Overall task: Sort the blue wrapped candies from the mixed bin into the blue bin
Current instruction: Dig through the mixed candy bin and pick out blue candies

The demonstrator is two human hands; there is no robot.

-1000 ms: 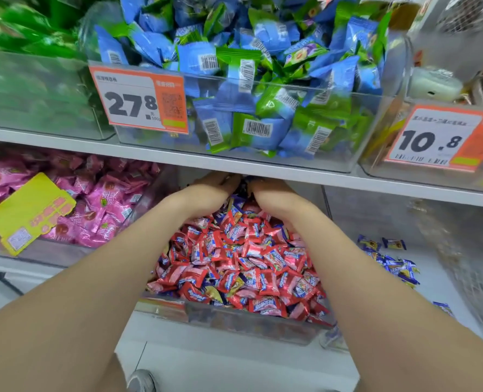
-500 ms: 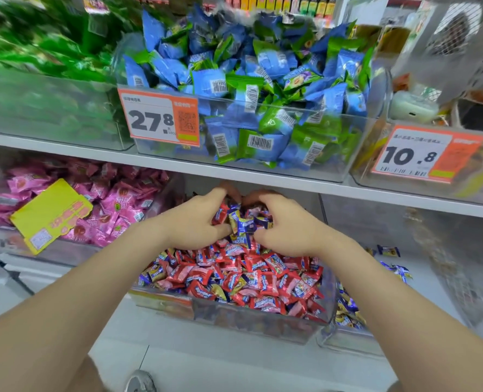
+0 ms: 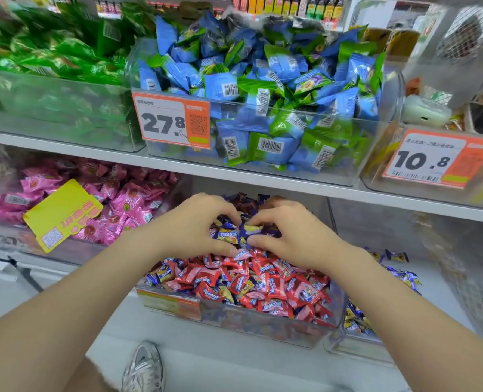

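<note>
Both hands are down in the mixed bin (image 3: 263, 321), facing each other. The left hand (image 3: 189, 224) has its fingers (image 3: 232, 215) curled over and its thumb tucked beneath, closing round a clump of blue wrapped candies (image 3: 229, 233). The right hand (image 3: 294, 239) mirrors it, its fingertips (image 3: 256, 222) and thumb bent in onto the same clump, so the two sets of fingertips nearly meet across it. The clump seems gripped from both sides, though how firmly each hand grips is hard to judge with the wrappers hiding the pads.

Below the thumbs and toward the wrists the bin is filled mostly with red wrapped candies (image 3: 265, 281). Beyond the right hand's little-finger side stands the blue bin (image 3: 359, 350), with a few blue candies lying inside. Beyond the left hand's knuckles lie pink candies (image 3: 127, 202) behind a yellow tag (image 3: 62, 213). Above the fingertips, on the upper shelf, sit blue-and-green packets (image 3: 263, 89) with a 27.8 price tag (image 3: 171, 120).
</note>
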